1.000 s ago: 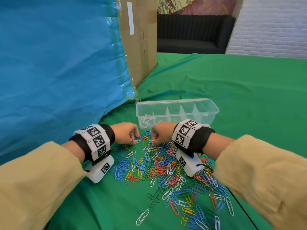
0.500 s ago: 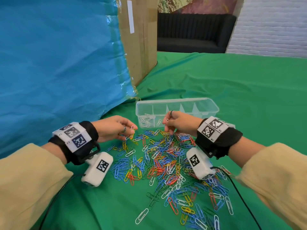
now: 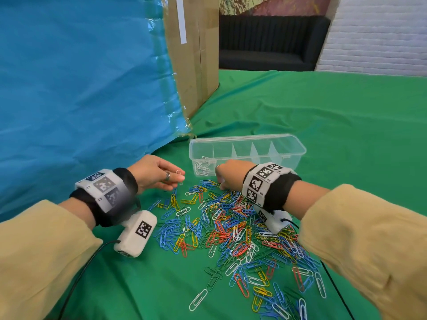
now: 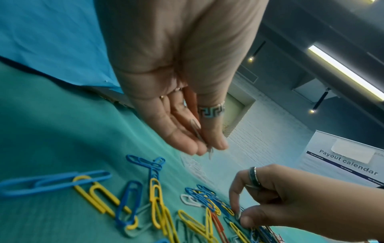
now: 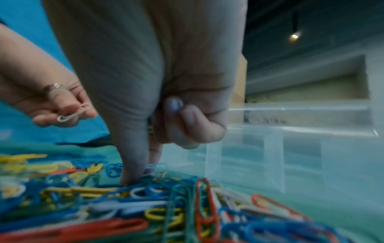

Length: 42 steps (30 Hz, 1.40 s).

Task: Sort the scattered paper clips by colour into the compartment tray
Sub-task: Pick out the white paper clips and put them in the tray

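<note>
Left hand [image 3: 157,174] pinches one white clip [image 3: 179,176] between thumb and fingers, held above the green cloth [image 3: 323,116] just left of the clear tray [image 3: 247,137]. Right hand [image 3: 227,175] has thumb and forefinger down at the far edge of the mixed clip pile [image 3: 231,229], pinching at a clip there (other fingers curled). White clips [image 3: 201,168] sit in the tray's leftmost compartment.

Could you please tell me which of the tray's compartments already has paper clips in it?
The leftmost compartment of the clear tray, nearest the left hand: it holds a small heap of white clips. The other compartments look empty.
</note>
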Motion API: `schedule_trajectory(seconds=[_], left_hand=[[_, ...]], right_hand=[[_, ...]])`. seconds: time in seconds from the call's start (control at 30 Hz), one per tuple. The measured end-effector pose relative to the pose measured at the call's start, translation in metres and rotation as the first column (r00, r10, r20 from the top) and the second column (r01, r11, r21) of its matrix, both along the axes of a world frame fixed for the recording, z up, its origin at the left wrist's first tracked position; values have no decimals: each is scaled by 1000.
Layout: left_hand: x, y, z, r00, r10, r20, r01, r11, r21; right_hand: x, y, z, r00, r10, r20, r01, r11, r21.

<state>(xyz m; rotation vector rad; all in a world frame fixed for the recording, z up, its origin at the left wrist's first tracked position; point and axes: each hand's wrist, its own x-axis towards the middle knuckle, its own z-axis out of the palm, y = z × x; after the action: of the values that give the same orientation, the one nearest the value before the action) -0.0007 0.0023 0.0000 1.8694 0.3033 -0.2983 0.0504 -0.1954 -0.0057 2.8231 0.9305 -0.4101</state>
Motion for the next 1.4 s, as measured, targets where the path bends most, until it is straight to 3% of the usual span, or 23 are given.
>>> schedule_trajectory(seconds=[0.2,0.27,0.33,0.37,0.43,0.47,0.53,0.6,0.63,0.7,0.77,0.87,0.97,1.07,1.13,1.27,1.33,1.4], left_hand=[[-3,3,2,991,27,-132,-63,959,-275],[-6,3,3,978,21,-206,-95,930,-354],[-7,4,3,963,31,-268,-143,900,-411],[-8,3,3,957,36,-288,-160,894,-420],[-9,1,2,952,6,-307,-125,921,-369],[-9,-2,1,955,-28,-294,-63,953,-295],[-12,-8,0,963,-156,-222,162,987,9],[-16,-11,-1,923,-344,-172,384,846,370],[-17,-13,-2,886,-426,-182,459,756,466],[-18,-12,-4,833,-499,-238,538,635,554],[-20,-14,-5,827,-506,-245,534,571,623],[-19,-17,-5,822,-523,-225,522,534,665],[-18,-16,-2,845,-503,-180,499,622,603],[-18,-14,0,926,-368,-82,369,838,401],[-18,-13,1,965,-249,-86,262,941,213],[-17,-15,5,972,-164,-169,158,986,-49],[-17,-18,5,960,-150,-235,101,973,-207],[-16,-19,4,938,-146,-314,27,935,-353]], right_hand=[[1,-11,0,989,-72,-130,94,981,170],[0,-18,3,965,-103,-240,173,941,290],[-3,-25,4,876,-125,-466,349,830,435],[-7,-27,4,796,-101,-597,470,724,505],[-15,-27,2,629,42,-776,652,516,556],[-19,-25,0,579,107,-808,685,475,553],[-25,-19,-3,559,159,-814,663,504,554],[-25,-11,-5,649,107,-753,551,616,563],[-24,-7,-4,717,75,-693,464,690,555],[-24,2,-1,836,51,-546,268,830,489],[-26,10,3,919,87,-384,75,919,387],[-28,18,5,950,157,-269,-85,962,260],[-25,23,0,957,160,-240,-122,978,167],[-25,25,-1,955,149,-257,-101,976,191],[-25,22,1,949,113,-294,-42,971,237],[-22,11,3,902,24,-431,117,948,298],[-23,4,2,793,-15,-609,338,843,418],[-25,-4,2,601,42,-798,595,644,482]])
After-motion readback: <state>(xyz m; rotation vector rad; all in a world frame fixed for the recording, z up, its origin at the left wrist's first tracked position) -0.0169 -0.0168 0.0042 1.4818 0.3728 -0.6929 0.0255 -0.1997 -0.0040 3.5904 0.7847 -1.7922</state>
